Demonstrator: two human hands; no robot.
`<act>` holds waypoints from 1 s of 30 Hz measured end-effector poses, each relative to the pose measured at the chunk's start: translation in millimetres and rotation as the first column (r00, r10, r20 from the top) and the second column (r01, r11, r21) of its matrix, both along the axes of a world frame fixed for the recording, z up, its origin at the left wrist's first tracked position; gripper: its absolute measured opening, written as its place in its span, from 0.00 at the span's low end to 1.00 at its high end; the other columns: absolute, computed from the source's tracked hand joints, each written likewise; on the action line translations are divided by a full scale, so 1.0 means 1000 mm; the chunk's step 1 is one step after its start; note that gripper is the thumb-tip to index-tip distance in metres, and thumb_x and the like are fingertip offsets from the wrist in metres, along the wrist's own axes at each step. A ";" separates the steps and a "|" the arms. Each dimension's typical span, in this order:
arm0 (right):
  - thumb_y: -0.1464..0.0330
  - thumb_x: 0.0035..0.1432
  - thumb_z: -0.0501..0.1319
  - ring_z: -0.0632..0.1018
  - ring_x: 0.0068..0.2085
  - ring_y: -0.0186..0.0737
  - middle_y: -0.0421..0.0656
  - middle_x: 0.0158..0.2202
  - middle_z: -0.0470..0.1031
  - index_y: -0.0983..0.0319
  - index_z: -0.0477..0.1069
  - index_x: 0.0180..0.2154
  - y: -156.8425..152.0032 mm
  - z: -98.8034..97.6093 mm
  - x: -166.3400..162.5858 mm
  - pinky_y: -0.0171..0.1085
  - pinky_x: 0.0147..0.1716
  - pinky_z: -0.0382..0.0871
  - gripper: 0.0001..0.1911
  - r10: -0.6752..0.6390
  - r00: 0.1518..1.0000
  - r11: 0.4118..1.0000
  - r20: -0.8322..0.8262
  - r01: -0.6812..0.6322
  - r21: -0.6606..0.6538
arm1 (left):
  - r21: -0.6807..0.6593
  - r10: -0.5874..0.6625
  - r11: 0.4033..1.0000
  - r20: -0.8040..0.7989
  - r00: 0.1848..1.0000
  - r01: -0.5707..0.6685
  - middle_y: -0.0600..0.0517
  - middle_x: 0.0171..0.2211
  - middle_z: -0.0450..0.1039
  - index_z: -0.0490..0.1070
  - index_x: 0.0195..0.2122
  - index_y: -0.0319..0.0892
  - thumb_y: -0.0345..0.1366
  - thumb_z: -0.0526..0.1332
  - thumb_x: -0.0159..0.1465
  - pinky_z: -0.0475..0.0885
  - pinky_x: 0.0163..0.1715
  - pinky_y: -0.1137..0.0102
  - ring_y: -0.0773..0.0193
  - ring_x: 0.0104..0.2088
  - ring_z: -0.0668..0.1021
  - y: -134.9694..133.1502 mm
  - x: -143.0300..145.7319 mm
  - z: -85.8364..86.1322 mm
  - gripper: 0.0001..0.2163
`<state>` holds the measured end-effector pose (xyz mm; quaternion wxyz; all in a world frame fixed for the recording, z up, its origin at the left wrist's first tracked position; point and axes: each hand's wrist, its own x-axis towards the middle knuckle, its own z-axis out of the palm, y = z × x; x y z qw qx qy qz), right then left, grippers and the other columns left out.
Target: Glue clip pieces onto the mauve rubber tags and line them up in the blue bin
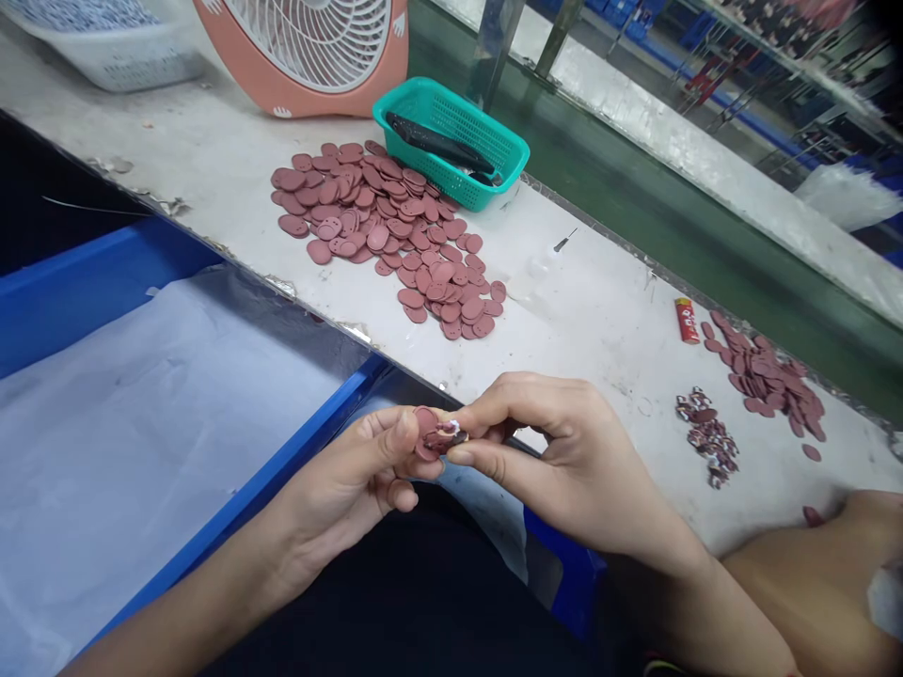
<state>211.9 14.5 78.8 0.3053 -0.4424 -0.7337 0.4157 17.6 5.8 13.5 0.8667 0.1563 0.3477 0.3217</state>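
Note:
Between thumb and fingers, my left hand grips a reddish-brown oval disc. Thumb and forefinger of my right hand pinch a small white and dark-brown figure piece, pressed against the disc. Fingertips hide part of both pieces. Beyond my hands, a wide pile of similar oval discs lies on the white table. To the right are a small heap of figure pieces and a second disc pile.
A green basket holding a black object stands behind the large pile, beside an orange fan. A needle-tipped bottle and a red cylinder lie on the table. Left is a blue bin; another person's arm rests at right.

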 end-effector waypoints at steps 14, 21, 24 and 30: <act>0.77 0.58 0.69 0.78 0.30 0.29 0.39 0.30 0.79 0.66 0.79 0.37 0.000 0.007 -0.004 0.29 0.32 0.71 0.04 0.041 0.997 0.997 0.063 -0.044 0.057 | -0.019 0.022 1.000 -0.023 0.999 -0.023 0.55 0.21 0.74 0.83 0.27 0.41 0.49 0.79 0.45 0.71 0.17 0.85 0.74 0.21 0.73 0.000 -0.002 0.000 0.17; 0.78 0.60 0.67 0.80 0.33 0.29 0.40 0.32 0.81 0.65 0.79 0.40 -0.007 0.008 -0.004 0.28 0.35 0.74 0.06 0.069 0.997 0.991 0.022 -0.071 0.117 | 0.049 0.016 0.999 -0.009 1.000 -0.016 0.54 0.26 0.79 0.83 0.29 0.44 0.49 0.78 0.48 0.72 0.19 0.84 0.72 0.25 0.77 -0.004 -0.003 0.001 0.15; 0.79 0.60 0.67 0.80 0.34 0.29 0.40 0.33 0.81 0.66 0.78 0.41 -0.009 0.008 -0.004 0.27 0.36 0.75 0.08 0.068 0.998 0.987 0.011 -0.069 0.144 | 0.072 0.010 0.997 -0.018 1.000 -0.009 0.54 0.26 0.80 0.84 0.31 0.45 0.48 0.78 0.49 0.73 0.21 0.83 0.70 0.26 0.79 -0.005 -0.003 0.003 0.14; 0.78 0.60 0.67 0.81 0.34 0.28 0.40 0.32 0.81 0.66 0.78 0.41 -0.012 0.010 -0.006 0.25 0.37 0.76 0.07 0.058 0.998 0.985 0.013 -0.059 0.165 | 0.064 0.014 0.998 0.026 1.000 -0.016 0.54 0.25 0.82 0.84 0.30 0.46 0.47 0.79 0.47 0.73 0.21 0.84 0.70 0.26 0.80 -0.006 -0.002 0.009 0.13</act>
